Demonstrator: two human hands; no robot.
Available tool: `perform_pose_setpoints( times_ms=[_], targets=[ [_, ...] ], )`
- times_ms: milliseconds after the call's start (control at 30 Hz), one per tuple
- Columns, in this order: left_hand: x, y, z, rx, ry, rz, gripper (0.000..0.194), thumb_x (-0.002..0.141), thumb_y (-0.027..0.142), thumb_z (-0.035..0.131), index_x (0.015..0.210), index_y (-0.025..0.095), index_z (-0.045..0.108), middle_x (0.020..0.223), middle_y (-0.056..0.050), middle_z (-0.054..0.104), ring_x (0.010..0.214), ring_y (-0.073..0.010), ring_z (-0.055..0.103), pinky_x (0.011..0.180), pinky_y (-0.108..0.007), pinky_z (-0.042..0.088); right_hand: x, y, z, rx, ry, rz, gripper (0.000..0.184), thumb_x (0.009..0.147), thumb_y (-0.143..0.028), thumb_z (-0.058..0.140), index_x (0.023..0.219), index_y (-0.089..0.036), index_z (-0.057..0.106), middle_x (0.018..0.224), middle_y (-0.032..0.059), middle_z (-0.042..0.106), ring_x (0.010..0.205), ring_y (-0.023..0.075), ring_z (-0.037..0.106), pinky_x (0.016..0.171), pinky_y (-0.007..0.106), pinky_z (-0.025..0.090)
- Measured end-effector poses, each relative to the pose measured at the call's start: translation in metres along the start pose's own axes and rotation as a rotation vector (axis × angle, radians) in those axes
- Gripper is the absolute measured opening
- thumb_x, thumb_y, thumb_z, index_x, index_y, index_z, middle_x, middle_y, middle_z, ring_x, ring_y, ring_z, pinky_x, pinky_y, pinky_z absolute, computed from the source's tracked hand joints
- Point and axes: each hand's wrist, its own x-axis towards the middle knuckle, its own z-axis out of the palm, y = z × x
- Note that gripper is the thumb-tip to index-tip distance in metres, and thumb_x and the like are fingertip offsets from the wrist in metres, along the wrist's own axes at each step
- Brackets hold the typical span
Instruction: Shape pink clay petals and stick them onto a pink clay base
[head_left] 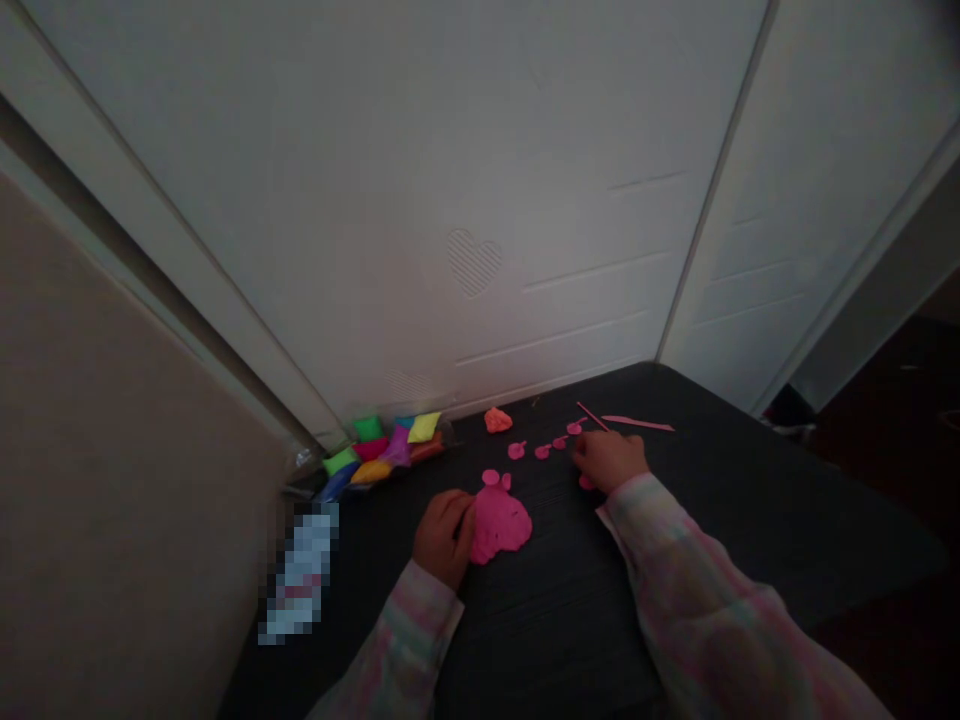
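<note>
Softly lobed pink clay against left hand, right hand apart, both grips unclear.

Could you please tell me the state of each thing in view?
Large pink piece: flattened
Left hand: at that piece's left edge
Small pink pieces: in a loose row
Right hand: lowered, grip unclear
Thin pink stick: slanted
Long pink tool: lying flat
Orange lump: irregular, lying apart
Coloured packets: heaped together
Pale item: pixelated, unclear

no readable text, labels, brands, numbers or signs
</note>
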Motion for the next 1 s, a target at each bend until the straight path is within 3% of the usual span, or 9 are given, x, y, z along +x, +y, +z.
perform_pose_setpoints(
  times_ms=[267,433,533,700,867,1000],
  targets=[
    [-0.002,-0.003,0.002,-0.036,-0.024,-0.001,0.019,0.073,0.020,0.039,0.083,0.016,0.055,0.083,-0.007,0.054,0.080,-0.0147,0.051,0.072,-0.029,0.044,0.003,0.001,0.002,0.064,0.018,-0.006,0.017,0.067,-0.024,0.042,0.069,-0.019,0.058,0.070,0.0057,0.061,0.074,0.0219,0.053,0.066,0.037,0.029],
    [-0.001,0.002,0.003,-0.113,-0.018,-0.046,0.018,0.072,0.020,0.042,0.082,0.015,0.056,0.083,-0.007,0.054,0.081,-0.0147,0.051,0.073,-0.029,0.043,-0.006,-0.014,0.003,0.475,0.086,-0.271,0.016,0.068,-0.029,0.044,0.074,-0.019,0.055,0.072,0.0025,0.059,0.067,0.0144,0.051,0.060,0.027,0.034],
    [-0.001,0.010,0.004,-0.187,-0.029,-0.137,0.017,0.070,0.021,0.045,0.081,0.014,0.057,0.082,-0.007,0.054,0.078,-0.0142,0.051,0.071,-0.028,0.042,-0.018,-0.033,0.011,0.816,-0.031,-0.424,0.014,0.066,-0.027,0.048,0.074,-0.017,0.052,0.069,0.0001,0.055,0.063,0.0112,0.048,0.059,0.024,0.035],
    [-0.002,0.017,0.005,-0.447,-0.116,-0.349,0.023,0.066,0.025,0.053,0.088,0.018,0.055,0.078,-0.003,0.057,0.068,-0.0118,0.052,0.064,-0.025,0.043,-0.037,-0.059,0.028,1.313,-0.408,-0.446,0.014,0.063,-0.023,0.053,0.074,-0.016,0.049,0.069,-0.0019,0.051,0.061,0.0082,0.047,0.057,0.022,0.036],
    [-0.003,0.012,0.006,-0.840,-0.128,-0.630,0.024,0.059,0.024,0.060,0.081,0.017,0.056,0.073,-0.001,0.058,0.066,-0.0111,0.054,0.060,-0.022,0.043,-0.042,-0.064,0.036,1.467,-0.545,-0.430,0.010,0.063,-0.018,0.053,0.071,-0.016,0.048,0.067,-0.0035,0.050,0.059,0.0057,0.046,0.056,0.020,0.035],
    [0.000,0.011,0.008,-1.037,-0.105,-0.725,0.019,0.058,0.021,0.060,0.076,0.017,0.056,0.069,0.000,0.060,0.061,-0.0093,0.054,0.059,-0.021,0.043,-0.040,-0.063,0.040,1.460,-0.558,-0.434,0.014,0.064,-0.019,0.053,0.076,-0.016,0.047,0.068,-0.0033,0.050,0.057,0.0054,0.045,0.054,0.019,0.034]
  ],
)
